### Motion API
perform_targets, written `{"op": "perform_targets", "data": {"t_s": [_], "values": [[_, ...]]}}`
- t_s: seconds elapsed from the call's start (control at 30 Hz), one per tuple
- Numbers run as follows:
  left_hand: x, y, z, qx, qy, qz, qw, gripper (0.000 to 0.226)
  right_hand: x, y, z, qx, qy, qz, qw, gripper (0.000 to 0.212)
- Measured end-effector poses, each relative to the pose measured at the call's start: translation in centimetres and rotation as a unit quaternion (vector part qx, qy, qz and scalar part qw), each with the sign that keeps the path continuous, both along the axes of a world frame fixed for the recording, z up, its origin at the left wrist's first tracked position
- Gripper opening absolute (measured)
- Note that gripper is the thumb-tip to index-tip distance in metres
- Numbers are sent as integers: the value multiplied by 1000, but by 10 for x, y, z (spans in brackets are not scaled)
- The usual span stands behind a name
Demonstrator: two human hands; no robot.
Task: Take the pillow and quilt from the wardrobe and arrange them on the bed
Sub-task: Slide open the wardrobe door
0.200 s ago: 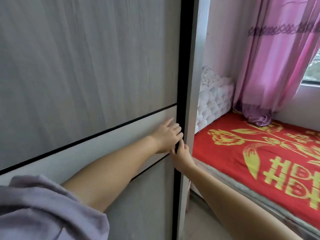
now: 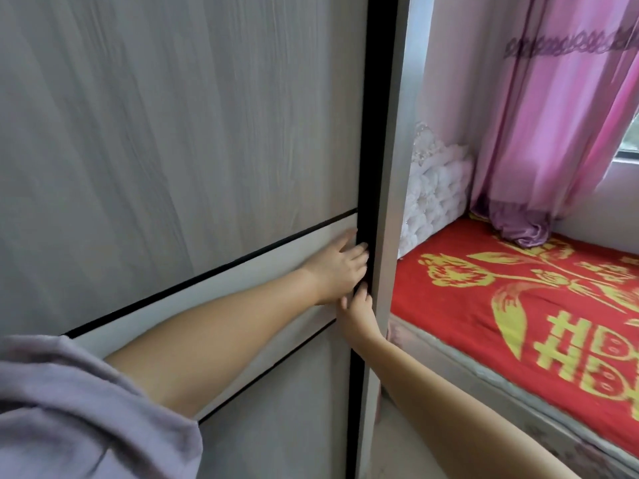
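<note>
The grey wood-grain wardrobe door [image 2: 173, 133] fills the left of the view, and it is closed. My left hand [image 2: 337, 267] lies on the door's pale middle band, its fingertips hooked over the black right edge [image 2: 370, 133]. Just below, my right hand [image 2: 358, 307] grips the same black edge. The bed [image 2: 518, 305] with a red sheet printed with gold flowers lies to the right. No pillow or quilt shows; the wardrobe's inside is hidden.
The wardrobe's grey side panel [image 2: 390, 202] stands between the door and the bed. A white tufted headboard [image 2: 432, 188] is against the pink wall. Pink curtains [image 2: 553, 133] hang by a window at the far right. A narrow strip of floor [image 2: 408, 454] runs beside the bed.
My left fingers have slid right onto the door's black edge. The right hand has crept slightly up the same edge. The door has not visibly moved.
</note>
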State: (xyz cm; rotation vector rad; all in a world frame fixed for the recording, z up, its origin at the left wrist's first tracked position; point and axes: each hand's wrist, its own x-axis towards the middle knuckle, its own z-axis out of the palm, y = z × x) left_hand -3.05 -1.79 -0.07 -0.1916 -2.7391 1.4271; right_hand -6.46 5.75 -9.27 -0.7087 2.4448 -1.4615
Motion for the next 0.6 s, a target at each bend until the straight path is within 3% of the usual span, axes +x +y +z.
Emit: {"op": "perform_targets", "data": {"t_s": [0.23,0.43,0.6], "values": [[-5,6,10,-89,-25,39,995,55,-5,-10,-2,-2,-52,-21,998,63],[8,10,10,-87,-5,30,996,51,9,-7,-4,-49,-56,-12,997,64],[31,9,6,-45,21,30,998,34,33,-4,-12,-64,-35,11,997,59]]}}
